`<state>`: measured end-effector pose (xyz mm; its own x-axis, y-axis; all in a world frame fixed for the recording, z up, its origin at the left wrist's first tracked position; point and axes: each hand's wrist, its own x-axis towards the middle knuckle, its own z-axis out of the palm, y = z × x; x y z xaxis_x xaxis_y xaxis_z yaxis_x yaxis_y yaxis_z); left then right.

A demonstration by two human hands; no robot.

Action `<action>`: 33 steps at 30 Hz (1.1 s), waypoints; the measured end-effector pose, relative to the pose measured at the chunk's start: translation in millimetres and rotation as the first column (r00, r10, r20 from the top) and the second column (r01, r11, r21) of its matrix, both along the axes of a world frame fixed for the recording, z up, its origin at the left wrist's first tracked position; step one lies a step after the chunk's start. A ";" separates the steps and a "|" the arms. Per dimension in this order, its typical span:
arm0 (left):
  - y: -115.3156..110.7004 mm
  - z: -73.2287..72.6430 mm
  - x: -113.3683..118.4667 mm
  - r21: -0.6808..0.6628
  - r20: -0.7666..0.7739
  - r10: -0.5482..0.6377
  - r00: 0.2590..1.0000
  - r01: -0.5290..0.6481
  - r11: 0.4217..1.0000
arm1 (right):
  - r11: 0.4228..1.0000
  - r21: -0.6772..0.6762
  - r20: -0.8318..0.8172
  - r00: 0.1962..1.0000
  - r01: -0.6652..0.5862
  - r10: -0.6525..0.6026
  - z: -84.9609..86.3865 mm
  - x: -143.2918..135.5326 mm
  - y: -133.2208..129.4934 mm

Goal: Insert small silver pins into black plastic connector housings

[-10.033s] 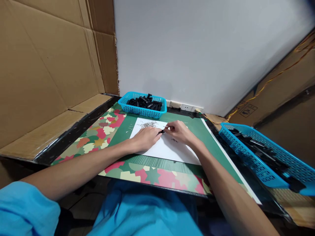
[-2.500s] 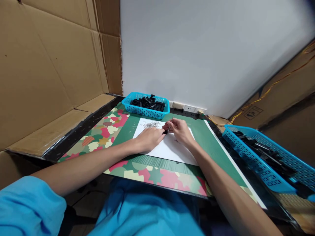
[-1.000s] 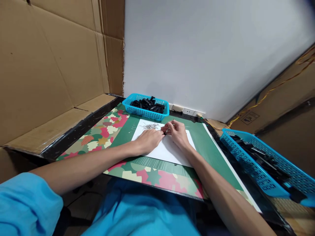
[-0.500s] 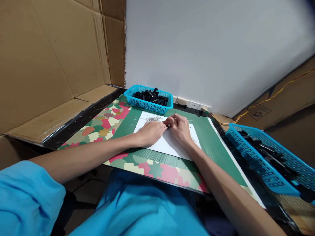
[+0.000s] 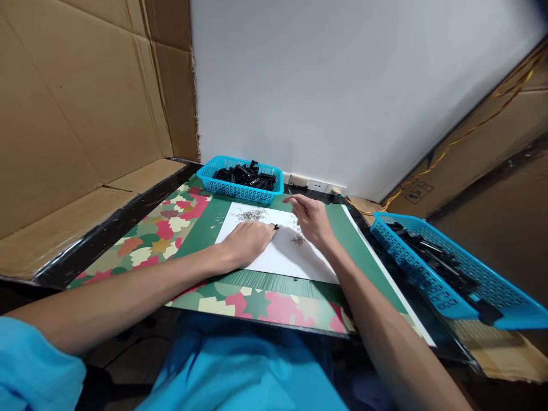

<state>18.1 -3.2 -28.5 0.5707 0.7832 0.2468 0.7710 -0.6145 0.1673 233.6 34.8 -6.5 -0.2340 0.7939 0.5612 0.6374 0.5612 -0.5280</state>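
Observation:
My left hand (image 5: 248, 241) rests on a white sheet (image 5: 278, 257), its fingers closed on a small black part (image 5: 276, 227) that pokes out past the fingertips. Most of that part is hidden by the hand. To the right, my right hand (image 5: 312, 218) is held above the sheet with its fingers curled together. A thin dark tip shows above its fingers, too small to name. Tiny metallic pieces (image 5: 252, 215) lie in a pile beyond my left hand. A smaller heap of tiny pieces (image 5: 297, 240) sits between the two hands.
A blue basket (image 5: 240, 191) of black parts stands at the back, against the wall. Another blue basket (image 5: 428, 279) with longer black parts is at the right. Cardboard (image 5: 85, 103) walls the left side. Sockets (image 5: 317, 185) and a yellow cable (image 5: 391, 197) run behind.
My hands were together at the small black part; now my right hand has drawn apart from it, up and to the right. The whole view has shifted somewhat.

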 end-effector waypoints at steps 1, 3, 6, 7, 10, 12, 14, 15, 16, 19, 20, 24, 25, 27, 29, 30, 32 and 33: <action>-1.3 0.4 0.3 0.009 -0.016 -0.006 1.000 0.006 1.000 | 1.000 -0.024 0.103 0.995 0.003 -0.001 5.4 7.8 -0.4; -3.8 1.1 1.0 0.027 -0.057 -0.020 0.998 0.022 0.999 | 0.995 -0.093 0.286 0.958 0.017 0.010 12.8 19.5 -1.8; -7.0 2.3 2.6 0.042 -0.116 -0.039 0.993 0.044 0.998 | 0.983 -0.181 0.413 0.909 0.024 0.053 16.3 24.3 -5.3; -8.0 2.8 3.2 0.047 -0.130 -0.042 0.991 0.049 0.998 | 0.980 -0.199 0.421 0.904 0.011 0.075 16.6 23.2 -6.8; -10.5 4.9 4.8 0.053 -0.161 -0.047 0.986 0.056 0.997 | 0.972 -0.226 0.415 0.897 -0.063 0.154 16.9 17.5 -11.5; -11.7 6.6 5.5 0.046 -0.175 -0.047 0.983 0.055 0.997 | 0.970 -0.223 0.412 0.892 -0.098 0.185 16.8 14.4 -13.6; -12.3 8.0 5.9 0.036 -0.187 -0.041 0.981 0.048 0.998 | 0.969 -0.221 0.402 0.895 -0.110 0.194 16.2 12.6 -14.6; -12.4 8.4 6.0 0.031 -0.191 -0.038 0.981 0.044 0.999 | 0.967 -0.225 0.391 0.899 -0.117 0.200 15.8 12.0 -14.7; -12.2 8.7 6.0 0.027 -0.191 -0.037 0.981 0.043 0.999 | 0.965 -0.231 0.375 0.903 -0.126 0.208 15.3 11.6 -14.6; -11.2 8.6 5.6 0.016 -0.185 -0.040 0.982 0.044 0.999 | 0.958 -0.238 0.334 0.913 -0.159 0.234 13.7 10.8 -13.9; -10.9 8.3 5.4 0.013 -0.187 -0.041 0.982 0.045 0.999 | 0.957 -0.237 0.329 0.913 -0.166 0.240 13.2 10.5 -13.6; -9.8 7.2 4.8 0.023 -0.202 -0.052 0.978 0.058 0.998 | 0.951 -0.256 0.340 0.905 -0.172 0.255 11.3 8.2 -12.0; -9.7 6.9 4.6 0.031 -0.203 -0.054 0.978 0.062 0.998 | 0.950 -0.264 0.345 0.903 -0.167 0.254 11.1 7.3 -11.7; -9.4 6.3 4.3 0.039 -0.203 -0.056 0.978 0.065 0.997 | 0.948 -0.278 0.352 0.901 -0.157 0.253 11.2 5.6 -11.5; -9.2 5.8 4.0 0.041 -0.208 -0.056 0.977 0.066 0.997 | 0.945 -0.287 0.350 0.901 -0.157 0.256 11.6 4.4 -11.8; -9.1 5.6 3.8 0.041 -0.210 -0.058 0.976 0.068 0.997 | 0.943 -0.292 0.344 0.902 -0.160 0.260 11.7 4.2 -11.9; -9.1 5.0 3.4 0.043 -0.214 -0.058 0.975 0.069 0.997 | 0.937 -0.304 0.330 0.904 -0.172 0.273 11.8 4.3 -12.1; -9.0 4.7 3.2 0.044 -0.215 -0.057 0.975 0.068 0.997 | 0.935 -0.310 0.328 0.903 -0.176 0.278 11.7 4.4 -12.1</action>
<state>21.3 -12.2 -23.8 0.6620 0.7339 0.1525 0.7453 -0.6660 -0.0301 238.0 22.6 5.2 -0.5709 0.8013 0.1786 0.6840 0.5846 -0.4363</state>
